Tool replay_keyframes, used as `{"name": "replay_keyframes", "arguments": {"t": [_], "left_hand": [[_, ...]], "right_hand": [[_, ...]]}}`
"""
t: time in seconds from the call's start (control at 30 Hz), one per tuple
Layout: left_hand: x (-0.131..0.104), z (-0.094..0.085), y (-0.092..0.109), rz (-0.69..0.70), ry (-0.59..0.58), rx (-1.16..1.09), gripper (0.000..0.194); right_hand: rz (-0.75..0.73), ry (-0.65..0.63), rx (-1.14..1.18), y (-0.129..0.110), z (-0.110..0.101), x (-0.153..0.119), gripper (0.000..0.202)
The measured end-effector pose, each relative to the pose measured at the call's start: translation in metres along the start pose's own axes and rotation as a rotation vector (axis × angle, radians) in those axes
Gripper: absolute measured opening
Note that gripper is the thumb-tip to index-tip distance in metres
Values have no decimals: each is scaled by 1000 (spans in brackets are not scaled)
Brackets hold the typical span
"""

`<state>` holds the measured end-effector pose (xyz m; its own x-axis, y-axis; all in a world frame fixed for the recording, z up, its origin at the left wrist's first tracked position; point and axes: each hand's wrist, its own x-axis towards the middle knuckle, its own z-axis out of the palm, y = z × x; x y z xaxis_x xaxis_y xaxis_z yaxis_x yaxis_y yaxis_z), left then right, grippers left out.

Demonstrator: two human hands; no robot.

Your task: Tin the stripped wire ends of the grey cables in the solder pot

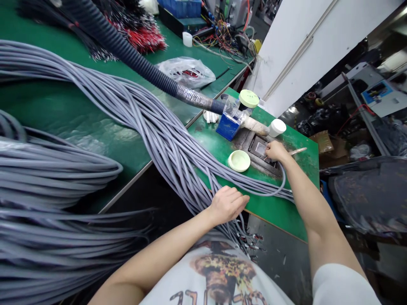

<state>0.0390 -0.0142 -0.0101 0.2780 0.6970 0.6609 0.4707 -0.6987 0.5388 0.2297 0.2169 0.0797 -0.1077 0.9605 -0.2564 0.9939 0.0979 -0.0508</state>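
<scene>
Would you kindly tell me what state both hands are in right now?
Left hand: curled closed at the grey cable bundle; whether it grips any cannot be told.
Right hand: closed, holding a grey cable.

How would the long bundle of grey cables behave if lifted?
The grey cables would probably flex springily, given their smooth curves. Together they may be heavy, being so many. Some could slip loose, since they splay near the left hand.

I note my left arm angled inward, left hand back upward, fingers curled; my right arm reaches forward, right hand closed in a pinch.
</scene>
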Motion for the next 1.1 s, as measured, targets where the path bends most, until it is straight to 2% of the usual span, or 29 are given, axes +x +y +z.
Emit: {"name": "replay_keyframes", "arguments": {"t": [0.1,0.2,0.23,0.3,0.33,0.4,0.5,0.6,0.7,0.8,0.9,0.93,1.0,1.07,1.1], "left_hand": [[0,1,0,4,3,16,17],[1,1,-1,8,13,49,18],[1,1,-1,1,16,42,18],[2,-1,0,-26,16,1,20],[3,-2,2,-49,21,-33,20],[6,-6,9,-120,49,-145,19],[14,-12,29,-334,102,-468,21],[23,-16,51,-628,87,-875,31],[32,-20,63,-765,146,-1108,41],[36,-26,64,-854,236,-1132,47],[33,-33,61,-900,255,-1132,45],[31,-35,60,-899,250,-1139,44],[28,-38,58,-875,236,-1150,42],[25,-40,57,-839,220,-1142,40],[24,-40,56,-822,211,-1131,39]], "right_hand": [[2,50,75,-3,-8,-11,6],[-26,102,227,-10,-18,-44,17],[-48,124,327,-14,-19,-59,23],[-118,178,825,-24,-20,-92,28],[-142,224,1000,-29,-19,-108,27],[-156,323,1172,-42,-14,-138,23],[-163,442,1166,-63,-1,-172,17],[-183,562,1075,-84,14,-194,15],[-247,590,958,-99,27,-210,18],[-301,555,983,-105,36,-223,30],[-327,627,1067,-98,42,-233,46],[-317,653,1062,-93,44,-237,45],[-271,641,985,-83,49,-244,28],[-254,541,859,-75,54,-252,7],[-266,480,796,-72,56,-255,5]]}}
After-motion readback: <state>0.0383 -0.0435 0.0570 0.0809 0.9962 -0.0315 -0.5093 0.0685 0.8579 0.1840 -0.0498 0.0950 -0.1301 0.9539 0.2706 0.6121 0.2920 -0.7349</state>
